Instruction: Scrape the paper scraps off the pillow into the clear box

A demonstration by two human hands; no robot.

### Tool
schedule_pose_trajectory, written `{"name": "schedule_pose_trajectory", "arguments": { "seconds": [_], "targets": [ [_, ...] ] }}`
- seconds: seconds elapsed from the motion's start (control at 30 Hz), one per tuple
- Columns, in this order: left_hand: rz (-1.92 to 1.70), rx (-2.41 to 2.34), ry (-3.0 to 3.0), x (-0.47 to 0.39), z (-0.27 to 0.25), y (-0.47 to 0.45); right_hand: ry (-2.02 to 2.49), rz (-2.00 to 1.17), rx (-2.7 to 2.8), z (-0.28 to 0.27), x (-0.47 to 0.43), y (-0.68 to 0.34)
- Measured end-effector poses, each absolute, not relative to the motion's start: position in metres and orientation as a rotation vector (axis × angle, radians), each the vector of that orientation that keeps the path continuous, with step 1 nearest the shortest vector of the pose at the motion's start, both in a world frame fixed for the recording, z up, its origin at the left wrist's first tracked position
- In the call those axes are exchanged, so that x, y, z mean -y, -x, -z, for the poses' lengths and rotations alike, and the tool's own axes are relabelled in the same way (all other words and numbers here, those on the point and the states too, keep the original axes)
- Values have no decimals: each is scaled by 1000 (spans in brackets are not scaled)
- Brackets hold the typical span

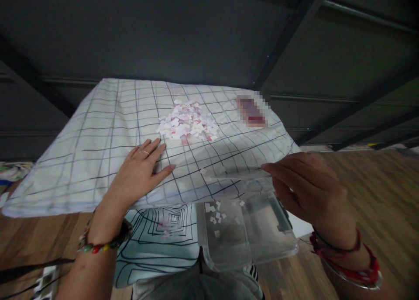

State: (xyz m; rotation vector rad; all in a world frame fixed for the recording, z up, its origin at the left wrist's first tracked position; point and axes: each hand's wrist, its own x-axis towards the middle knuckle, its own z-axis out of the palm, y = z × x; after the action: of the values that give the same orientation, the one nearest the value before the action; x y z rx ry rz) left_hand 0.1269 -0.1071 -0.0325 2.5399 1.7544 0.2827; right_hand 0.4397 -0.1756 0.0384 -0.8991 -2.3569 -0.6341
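Note:
My left hand [139, 171] lies flat on the checked tablecloth [108, 134], fingers stretched out, just in front of a heap of small white and pink paper pieces [188, 121]. My right hand [306, 186] is raised above the table's front right edge, thumb and fingers pinched together. From the pinch a thin see-through sheet [240, 175] seems to reach left over the cloth; it is blurred and its outline is faint. Below the edge, a clear plastic box [248, 247] holds several loose paper pieces [218, 212]. One small paper piece [203, 171] is near the table's front edge.
A pixelated flat reddish object [252, 111] lies at the cloth's back right. Dark panels [157, 33] stand behind the table. A teal patterned stool top or cushion [157, 243] is beside the box, and a power strip [46, 282] rests on the wooden floor [376, 195].

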Motion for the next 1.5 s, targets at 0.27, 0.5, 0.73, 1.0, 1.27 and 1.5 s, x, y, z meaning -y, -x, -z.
{"name": "schedule_pose_trajectory", "arguments": {
  "seconds": [0.27, 0.5, 0.73, 1.0, 1.27, 1.5],
  "targets": [
    [-250, -1768, -2525, 108, 31, -128, 773, 675, 2359, -37, 171, -417],
    [-261, -1768, -2520, 109, 29, -127, 803, 651, 2382, -42, 177, -417],
    [-264, -1770, -2520, 109, 30, -128, 853, 664, 2366, -40, 178, -427],
    [-258, -1772, -2514, 108, 29, -127, 727, 602, 2377, -37, 170, -417],
    [-302, -1755, -2529, 108, 32, -126, 767, 588, 2379, -41, 176, -440],
    [-273, -1757, -2532, 107, 32, -125, 765, 485, 2364, -40, 178, -447]
  ]
}}
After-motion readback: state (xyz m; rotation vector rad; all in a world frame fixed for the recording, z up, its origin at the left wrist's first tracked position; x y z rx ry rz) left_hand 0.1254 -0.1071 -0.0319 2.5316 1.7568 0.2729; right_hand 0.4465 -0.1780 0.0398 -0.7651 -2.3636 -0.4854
